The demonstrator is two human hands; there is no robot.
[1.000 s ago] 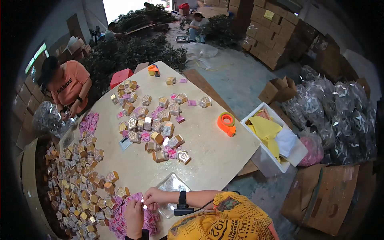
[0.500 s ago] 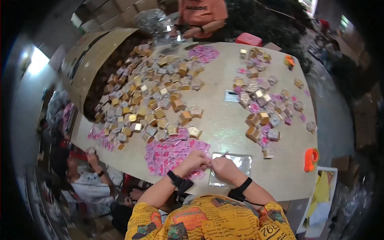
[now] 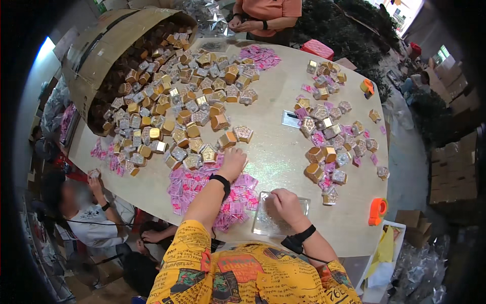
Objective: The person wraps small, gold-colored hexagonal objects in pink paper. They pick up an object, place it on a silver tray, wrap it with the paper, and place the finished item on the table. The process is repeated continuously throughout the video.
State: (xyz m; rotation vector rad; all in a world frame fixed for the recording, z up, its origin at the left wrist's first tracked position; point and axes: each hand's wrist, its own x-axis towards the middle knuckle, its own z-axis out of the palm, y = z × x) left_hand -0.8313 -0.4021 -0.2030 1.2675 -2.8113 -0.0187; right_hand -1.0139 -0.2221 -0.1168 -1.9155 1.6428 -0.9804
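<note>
My left hand (image 3: 234, 164) reaches to the near edge of a heap of small gold house-shaped boxes (image 3: 207, 153). Its fingers curl down over one of these boxes, which the hand hides almost wholly. Below that wrist lie many small pink packets (image 3: 235, 207), spread in a flat pile. My right hand (image 3: 287, 205) is closed, thumb against bent fingers, over the right part of a stack of clear plastic bags (image 3: 266, 223). Whatever sits in that pinch, if anything, is too small to make out.
A large tipped cardboard box (image 3: 83, 71) spills more boxes at far left. To the right lie a second group of gold boxes (image 3: 314, 172), a small flat device (image 3: 290, 118) and orange tape dispensers (image 3: 375, 212). Across the table stands a person (image 3: 268, 15); another person (image 3: 96, 223) sits at left.
My hands were together over the bags and are now apart. The left has moved up and left to a house-shaped box; the right stays by the bags. The whole view has shifted slightly.
</note>
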